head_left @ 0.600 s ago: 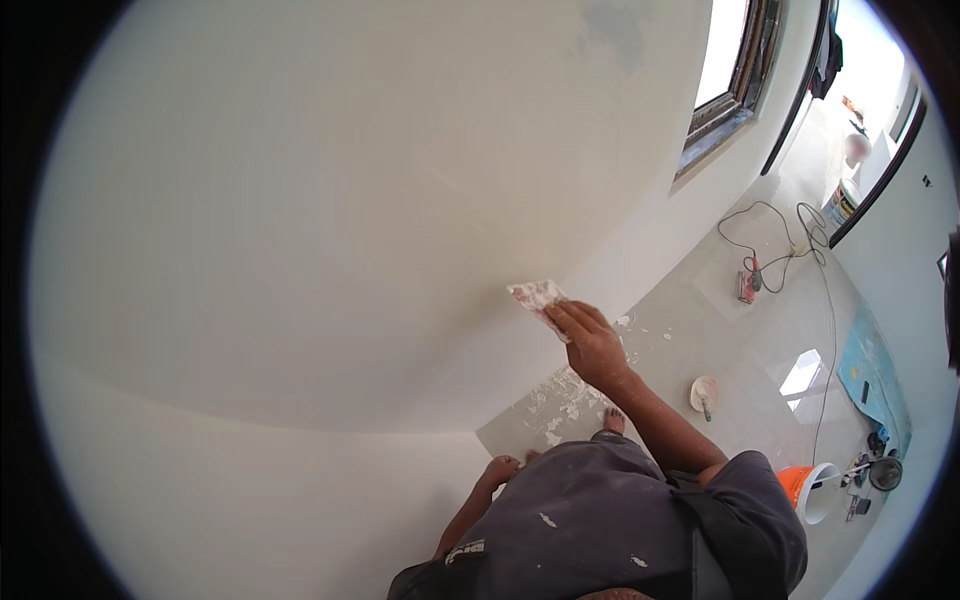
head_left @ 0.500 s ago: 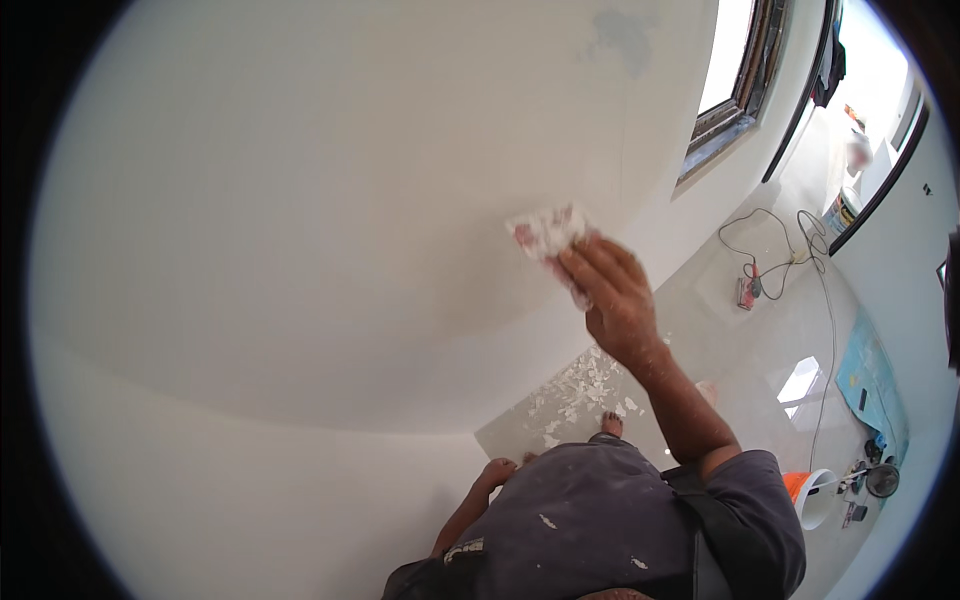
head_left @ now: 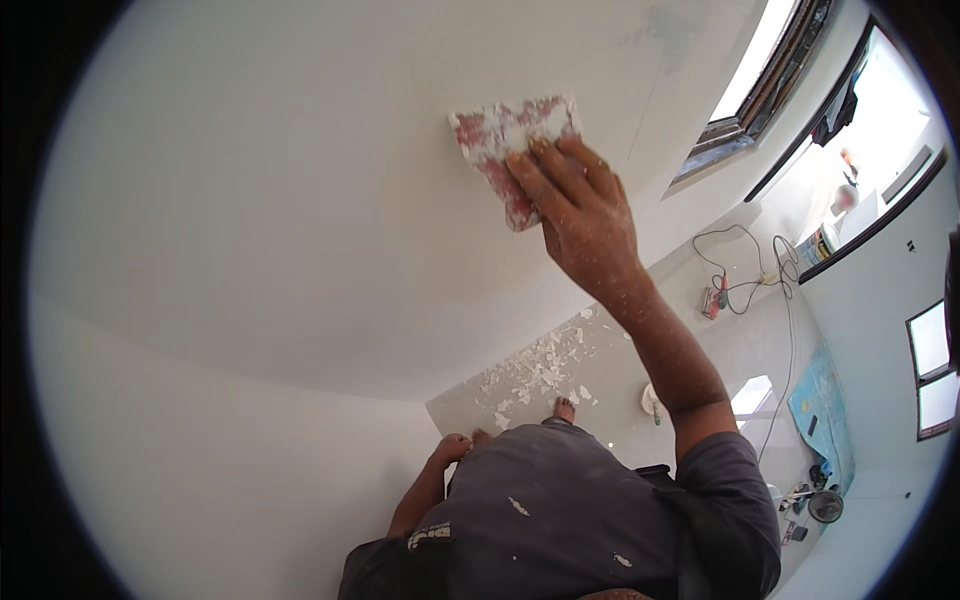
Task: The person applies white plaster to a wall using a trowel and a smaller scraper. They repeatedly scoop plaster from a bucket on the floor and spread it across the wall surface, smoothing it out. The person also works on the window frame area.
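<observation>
Upper centre: right hand (head_left: pixel 588 215) gripping flat, angular scraper (head_left: pixel 488 140), red under white crust, by smooth pale wall (head_left: pixel 300 200). Left hand (head_left: pixel 454 447), lower centre: can't tell. Thin, jagged flakes (head_left: pixel 543 370) below.

Two hands: the right hand (head_left: pixel 590 215) above centre, the left hand (head_left: pixel 455 447) low, left of centre. One smeared spreader (head_left: pixel 515 135), top middle. Two bare feet, one (head_left: pixel 565 408) below centre, another (head_left: pixel 481 438) to its left. Two windows, one (head_left: pixel 775 80) upper right, one (head_left: pixel 931 372) at the right edge. One red tool (head_left: pixel 712 300), right of centre. One blue sheet (head_left: pixel 825 405), lower right. White flakes (head_left: pixel 540 368), too many to count, below centre.
</observation>
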A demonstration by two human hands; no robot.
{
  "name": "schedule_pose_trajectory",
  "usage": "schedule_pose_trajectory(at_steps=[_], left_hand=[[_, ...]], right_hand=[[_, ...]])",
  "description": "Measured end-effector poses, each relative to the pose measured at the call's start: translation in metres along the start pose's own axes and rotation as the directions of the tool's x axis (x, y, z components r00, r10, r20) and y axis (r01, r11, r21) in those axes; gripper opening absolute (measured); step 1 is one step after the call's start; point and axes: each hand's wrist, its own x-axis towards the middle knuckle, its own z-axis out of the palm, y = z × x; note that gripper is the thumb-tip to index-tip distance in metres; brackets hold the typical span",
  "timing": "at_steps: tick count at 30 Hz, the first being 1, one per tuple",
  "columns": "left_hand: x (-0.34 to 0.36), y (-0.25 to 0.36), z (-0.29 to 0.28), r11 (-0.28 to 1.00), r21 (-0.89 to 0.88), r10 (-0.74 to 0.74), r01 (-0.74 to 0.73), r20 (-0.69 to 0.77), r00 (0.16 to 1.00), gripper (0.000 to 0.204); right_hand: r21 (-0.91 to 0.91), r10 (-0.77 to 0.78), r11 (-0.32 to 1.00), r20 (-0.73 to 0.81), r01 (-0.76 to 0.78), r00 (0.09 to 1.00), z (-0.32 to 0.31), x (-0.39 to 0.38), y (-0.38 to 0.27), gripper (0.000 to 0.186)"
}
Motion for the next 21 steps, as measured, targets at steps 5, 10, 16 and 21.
schedule_pose_trajectory(at_steps=[5,10,16,21], left_hand=[[-0.009,0.0,-0.001,1.0,0.008,-0.006,0.007,-0.055,0.998,0.033],[-0.002,-0.003,-0.004,1.0,-0.016,-0.006,0.006,-0.037,0.999,0.032],[0.002,-0.015,-0.008,0.996,-0.043,0.078,-0.078,-0.017,0.997,0.034],[-0.006,-0.009,-0.006,0.999,-0.015,0.032,-0.033,-0.02,0.999,0.036]], right_hand=[[0.119,0.11,0.984,0.192,-0.134,0.975,0.058,-0.091,-0.013,0.058],[0.241,0.191,0.936,0.263,-0.256,0.946,0.116,-0.161,-0.027,0.058],[0.335,0.233,0.883,0.298,-0.33,0.926,0.166,-0.216,-0.048,0.055],[0.45,0.298,0.768,0.381,-0.456,0.876,0.157,-0.236,-0.065,0.052]])
